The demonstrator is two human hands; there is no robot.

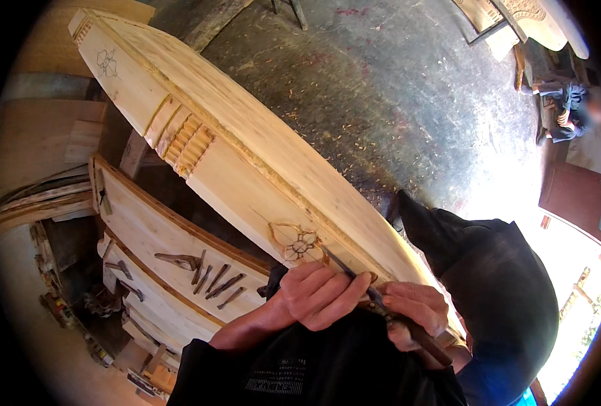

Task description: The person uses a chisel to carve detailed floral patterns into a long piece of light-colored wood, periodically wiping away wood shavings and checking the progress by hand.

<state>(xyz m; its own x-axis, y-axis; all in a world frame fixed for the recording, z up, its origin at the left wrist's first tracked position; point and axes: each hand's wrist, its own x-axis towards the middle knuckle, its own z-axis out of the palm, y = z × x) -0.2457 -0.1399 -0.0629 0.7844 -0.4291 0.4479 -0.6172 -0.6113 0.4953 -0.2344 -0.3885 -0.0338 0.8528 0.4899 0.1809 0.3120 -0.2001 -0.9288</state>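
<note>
A long pale wooden piece (246, 152) with bevelled sides runs from the far left towards my body. A flower outline with a ringed centre (299, 245) is drawn on its near face, and some of its petals are partly cut. My right hand (417, 308) wraps round the handle of a carving chisel (427, 344). The fingers of my left hand (319, 296) close on the chisel's shaft, close to the wood. The chisel's tip lies by the right edge of the flower. A carved ribbed band (187, 143) crosses the same face farther left.
Several chisels (225, 285) and a dark wooden tool (177, 260) lie on another pale wooden piece (155, 220) at left. Stacked boards (40, 199) stand beyond it. Shavings dot the concrete floor (354, 101). Another person (567, 111) sits at far right.
</note>
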